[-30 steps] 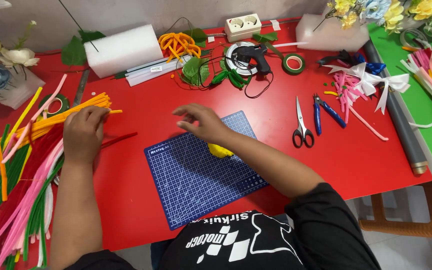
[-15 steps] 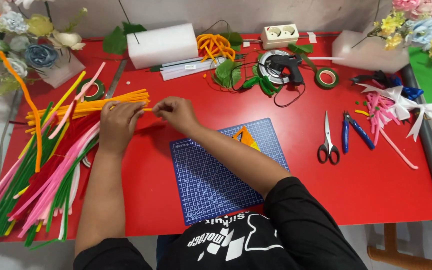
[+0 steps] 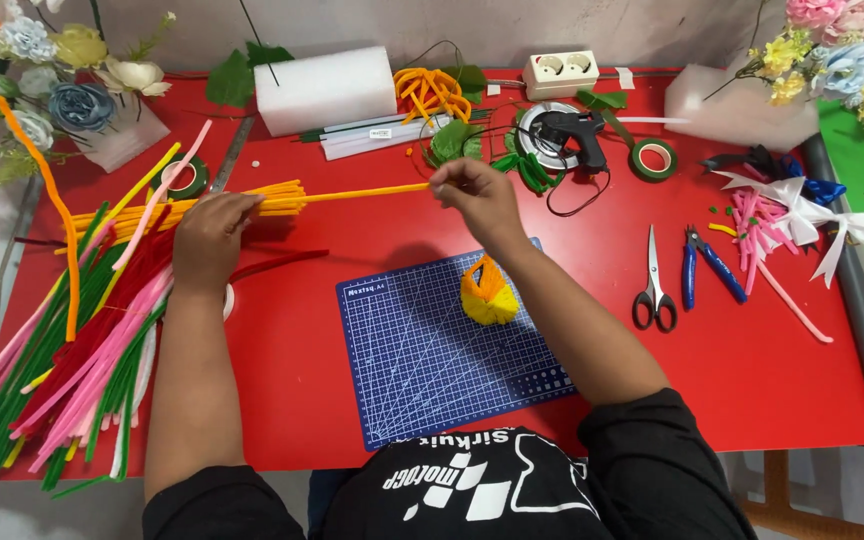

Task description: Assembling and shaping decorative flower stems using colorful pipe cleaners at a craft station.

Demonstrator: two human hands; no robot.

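Partly under left hand: orange pipe-cleaner bundle.

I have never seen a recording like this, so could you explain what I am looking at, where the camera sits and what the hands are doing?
There is no machine here: a person works with two bare hands, and the single picture comes from a camera worn on the head, looking down at a red table. The left hand presses down on a bundle of orange fuzzy craft wires. The right hand pinches the end of one orange wire between its fingers, the wire running level back to the bundle. In front of the person lies a blue cutting mat with a small yellow and orange bud on it. To the right lie scissors and blue-handled pliers; farther back, a black glue gun. More coloured wires are heaped at the left.
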